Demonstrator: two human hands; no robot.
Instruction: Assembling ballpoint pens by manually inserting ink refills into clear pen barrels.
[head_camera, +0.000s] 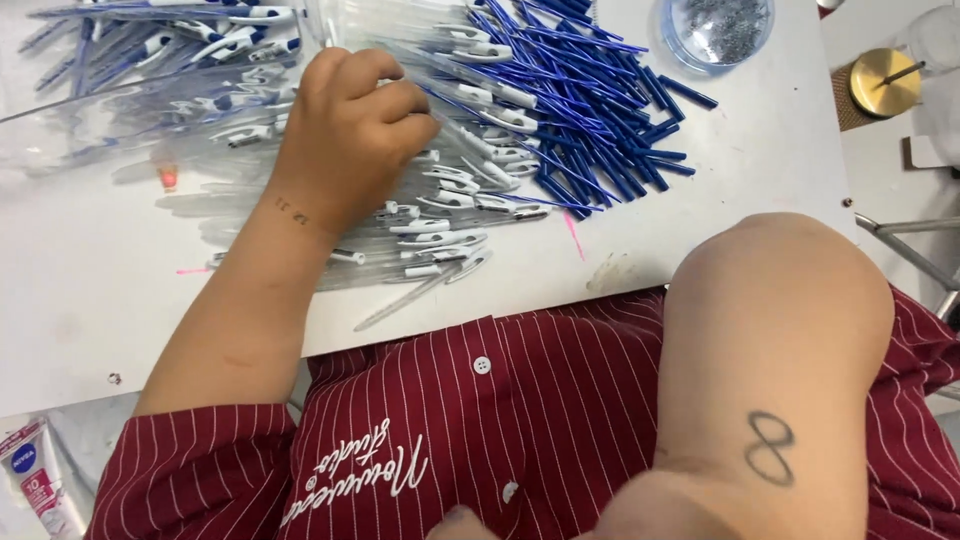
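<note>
My left hand (350, 130) is curled, fingers bunched together, knuckles up, resting on the heap of clear pen barrels (440, 215) on the white table (700, 200). Fingertips are hidden under the hand, so I cannot tell if they pinch a barrel or just press on the pile. My right hand is out of view; only the bent forearm (775, 350) shows at the lower right.

Barrels look light, stiff, smooth plastic, likely slippery and prone to roll. Best to pinch one mid-shaft or by the white clip end.

Just right of the heap lie the blue refills (590, 110), thin, probably bendy. Beyond them is a clear round dish (715, 30) of small metal bits.
</note>
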